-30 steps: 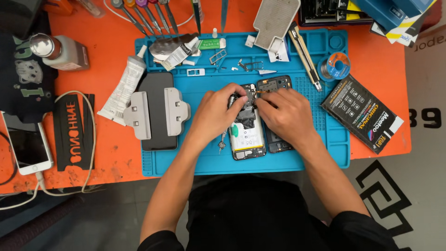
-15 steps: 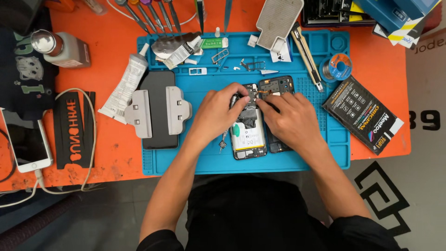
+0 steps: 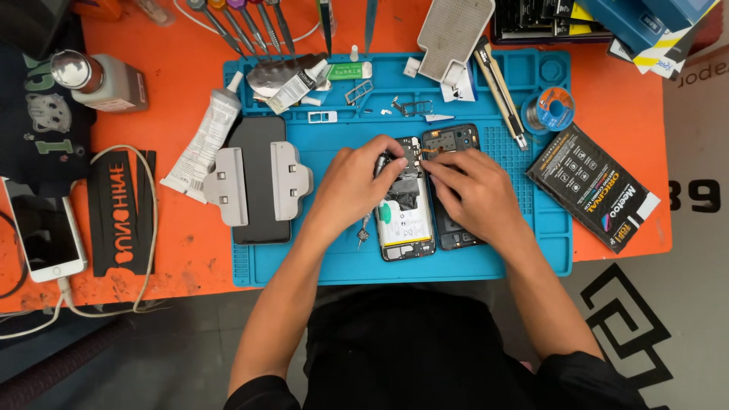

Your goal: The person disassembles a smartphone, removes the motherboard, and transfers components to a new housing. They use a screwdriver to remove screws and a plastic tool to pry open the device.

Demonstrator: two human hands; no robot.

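Two bare hands meet over an opened phone that lies face down near the middle of a blue mat on an orange tabletop. The left hand rests on the phone's left edge, fingers curled and pinched on a small metal tool whose tip shows below the palm at about 6 o'clock. The right hand lies over the phone's black back cover, just beside the phone at 3 o'clock; its fingers are bent and pressed toward the phone's top end, though whether they grip anything cannot be told.

At 9 o'clock from the hands a dark phone in a grey clamp sits on the mat's left edge, with a white glue tube beyond it. At 12 o'clock lie screwdrivers, and at 2 o'clock a solder spool. A black packet lies at 3 o'clock. A white phone on a cable rests far out at 9 o'clock.
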